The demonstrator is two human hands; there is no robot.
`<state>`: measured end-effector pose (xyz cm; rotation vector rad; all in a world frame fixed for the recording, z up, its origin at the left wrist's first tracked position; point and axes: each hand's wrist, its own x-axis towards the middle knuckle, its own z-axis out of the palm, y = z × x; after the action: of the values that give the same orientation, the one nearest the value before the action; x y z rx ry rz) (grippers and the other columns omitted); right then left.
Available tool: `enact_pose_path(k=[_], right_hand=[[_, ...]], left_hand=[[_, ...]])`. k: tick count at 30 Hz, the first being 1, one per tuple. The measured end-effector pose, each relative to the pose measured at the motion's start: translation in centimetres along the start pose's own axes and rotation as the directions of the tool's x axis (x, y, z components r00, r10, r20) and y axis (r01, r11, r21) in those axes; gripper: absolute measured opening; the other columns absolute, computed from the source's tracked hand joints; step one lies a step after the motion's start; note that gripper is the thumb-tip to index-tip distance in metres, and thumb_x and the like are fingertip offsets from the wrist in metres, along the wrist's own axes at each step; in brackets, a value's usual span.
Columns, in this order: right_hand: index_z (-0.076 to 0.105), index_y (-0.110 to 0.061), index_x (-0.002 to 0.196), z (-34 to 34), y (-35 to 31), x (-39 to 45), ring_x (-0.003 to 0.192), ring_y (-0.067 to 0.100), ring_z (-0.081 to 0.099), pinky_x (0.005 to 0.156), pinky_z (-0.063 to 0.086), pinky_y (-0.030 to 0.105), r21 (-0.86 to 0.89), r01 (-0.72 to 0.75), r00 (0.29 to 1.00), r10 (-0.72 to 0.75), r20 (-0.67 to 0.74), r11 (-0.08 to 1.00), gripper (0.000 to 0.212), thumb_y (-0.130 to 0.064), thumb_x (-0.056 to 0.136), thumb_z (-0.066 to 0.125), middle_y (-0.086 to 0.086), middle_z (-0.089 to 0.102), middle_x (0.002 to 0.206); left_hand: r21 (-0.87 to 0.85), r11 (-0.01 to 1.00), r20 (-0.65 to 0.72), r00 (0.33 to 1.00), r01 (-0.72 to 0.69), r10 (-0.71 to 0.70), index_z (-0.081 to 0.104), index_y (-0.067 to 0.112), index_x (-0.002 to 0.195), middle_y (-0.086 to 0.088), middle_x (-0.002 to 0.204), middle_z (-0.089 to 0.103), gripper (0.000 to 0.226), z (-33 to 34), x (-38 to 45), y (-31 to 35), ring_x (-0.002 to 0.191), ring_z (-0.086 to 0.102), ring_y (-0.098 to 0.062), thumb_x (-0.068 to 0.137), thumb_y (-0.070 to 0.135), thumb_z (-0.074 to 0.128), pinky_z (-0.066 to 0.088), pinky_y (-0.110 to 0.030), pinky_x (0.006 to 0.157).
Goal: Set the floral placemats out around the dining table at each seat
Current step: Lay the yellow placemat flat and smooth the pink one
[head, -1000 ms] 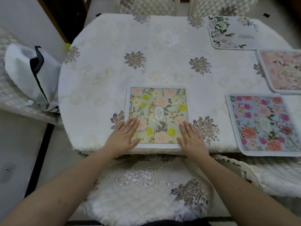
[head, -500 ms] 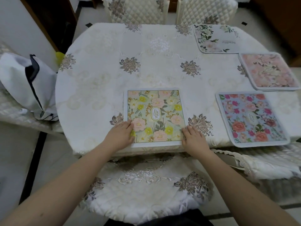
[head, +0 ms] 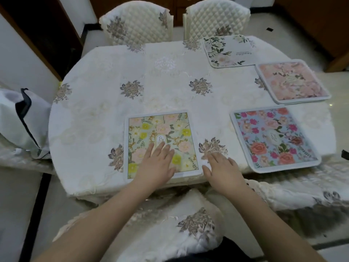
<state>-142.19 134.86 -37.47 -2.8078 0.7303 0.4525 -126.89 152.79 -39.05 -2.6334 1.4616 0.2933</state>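
My left hand [head: 157,163] now lies flat on the green-and-yellow floral placemat with the white border [head: 160,144], its fingers [head: 160,151] stretched out and close together, reaching up to the oval label at the mat's middle; half a second ago it was curled at the mat's near left corner. My right hand [head: 223,167] has left the mat's near right corner and rests palm down on the cream embroidered tablecloth [head: 113,103] just beside the mat's right edge, fingers [head: 215,157] loosely spread, the tips touching a brown embroidered flower; it holds nothing. The mat sits at the near edge of the oval counter, square to that edge, in front of the quilted white chair seat [head: 170,224] below my arms. Further right along the same near edge lies the blue placemat with pink and red roses [head: 273,137], turned a little askew. At the right end of the counter lies the pale pink floral placemat [head: 290,82], and at the far edge the white placemat with green leaves [head: 226,51] sits before the right one of two quilted white chair backs [head: 217,21]. The view has lifted, so both chair backs now show in full.
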Motion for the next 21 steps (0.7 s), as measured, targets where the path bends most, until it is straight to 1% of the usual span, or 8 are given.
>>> enact_pose_path(k=[3, 5, 7, 10, 13, 15, 17, 21], right_hand=[[0.014, -0.019, 0.157, -1.3, 3.8, -0.8, 0.151, 0.016, 0.015, 0.121, 0.010, 0.040, 0.040, 0.006, 0.997, -0.004, -0.072, 0.999, 0.061, -0.047, 0.104, 0.023, 0.000, 0.019, 0.164], [0.006, -0.019, 0.158, -1.9, 7.0, -1.3, 0.151, 0.018, 0.014, 0.122, 0.012, 0.040, 0.060, 0.030, 0.996, -0.024, -0.091, 0.998, 0.063, -0.047, 0.104, 0.024, 0.002, 0.015, 0.165], [0.003, -0.020, 0.158, -2.2, 10.3, -1.8, 0.152, 0.019, 0.012, 0.121, 0.012, 0.040, 0.059, 0.036, 0.994, -0.030, -0.103, 0.998, 0.064, -0.047, 0.104, 0.023, 0.002, 0.013, 0.166], [0.003, -0.019, 0.158, -2.5, 14.7, -2.6, 0.152, 0.019, 0.010, 0.121, 0.011, 0.041, 0.081, 0.010, 0.995, -0.002, -0.101, 0.997, 0.064, -0.047, 0.103, 0.023, 0.002, 0.011, 0.166], [0.008, -0.017, 0.158, -2.9, 18.4, -3.4, 0.152, 0.018, 0.009, 0.122, 0.007, 0.040, 0.103, -0.014, 0.993, 0.027, -0.118, 0.995, 0.064, -0.045, 0.103, 0.025, 0.002, 0.011, 0.166], [0.012, -0.016, 0.157, -3.1, 20.3, -4.0, 0.152, 0.021, 0.012, 0.122, 0.007, 0.040, 0.102, -0.036, 0.990, 0.049, -0.135, 0.994, 0.061, -0.041, 0.103, 0.027, 0.004, 0.014, 0.165], [0.015, -0.016, 0.157, -3.4, 21.6, -4.4, 0.151, 0.022, 0.014, 0.122, 0.007, 0.042, 0.093, -0.057, 0.986, 0.070, -0.151, 0.994, 0.060, -0.039, 0.103, 0.027, 0.005, 0.018, 0.164], [0.017, -0.018, 0.157, -4.0, 23.1, -4.8, 0.150, 0.021, 0.017, 0.121, 0.010, 0.042, 0.119, -0.097, 0.977, 0.117, -0.180, 0.988, 0.060, -0.039, 0.102, 0.027, 0.004, 0.021, 0.164]], left_hand=[[-0.006, 1.000, -0.038, 0.999, 0.013, -0.013, 0.008, 0.023, 0.159, -0.001, 0.168, 0.008, 0.067, -2.0, 1.5, 3.8, 0.154, -0.003, -0.019, 0.101, 0.055, 0.021, -0.019, -0.043, 0.115], [-0.052, 0.998, -0.051, 0.998, 0.038, -0.041, 0.004, 0.026, 0.159, 0.001, 0.168, 0.005, 0.066, -3.2, 2.6, 6.7, 0.154, -0.004, -0.019, 0.101, 0.054, 0.021, -0.016, -0.043, 0.118], [-0.078, 0.996, -0.076, 0.996, 0.042, -0.048, 0.002, 0.027, 0.159, 0.002, 0.168, 0.007, 0.066, -4.3, 3.8, 9.8, 0.154, -0.003, -0.019, 0.101, 0.054, 0.021, -0.011, -0.043, 0.121], [-0.116, 0.993, -0.115, 0.993, -0.001, -0.013, 0.002, 0.025, 0.159, 0.002, 0.167, 0.011, 0.069, -5.6, 5.7, 14.0, 0.154, 0.001, -0.017, 0.101, 0.054, 0.024, -0.007, -0.037, 0.122], [-0.189, 0.981, -0.110, 0.993, -0.053, 0.033, 0.002, 0.020, 0.159, 0.000, 0.167, 0.010, 0.071, -6.4, 7.5, 17.7, 0.154, 0.000, -0.014, 0.101, 0.054, 0.027, -0.002, -0.031, 0.121], [-0.163, 0.984, -0.103, 0.993, -0.068, 0.052, 0.000, 0.020, 0.159, 0.001, 0.167, 0.008, 0.072, -6.8, 8.4, 19.7, 0.154, -0.002, -0.013, 0.101, 0.056, 0.024, -0.002, -0.033, 0.122], [-0.112, 0.991, -0.103, 0.993, -0.070, 0.058, -0.001, 0.022, 0.159, 0.004, 0.167, 0.007, 0.072, -7.2, 9.0, 21.3, 0.154, -0.004, -0.013, 0.099, 0.058, 0.019, -0.005, -0.038, 0.123], [-0.074, 0.993, -0.094, 0.992, -0.090, 0.083, -0.001, 0.028, 0.159, 0.004, 0.167, 0.011, 0.071, -7.7, 9.6, 22.6, 0.154, -0.001, -0.019, 0.099, 0.060, 0.017, -0.003, -0.045, 0.123]])
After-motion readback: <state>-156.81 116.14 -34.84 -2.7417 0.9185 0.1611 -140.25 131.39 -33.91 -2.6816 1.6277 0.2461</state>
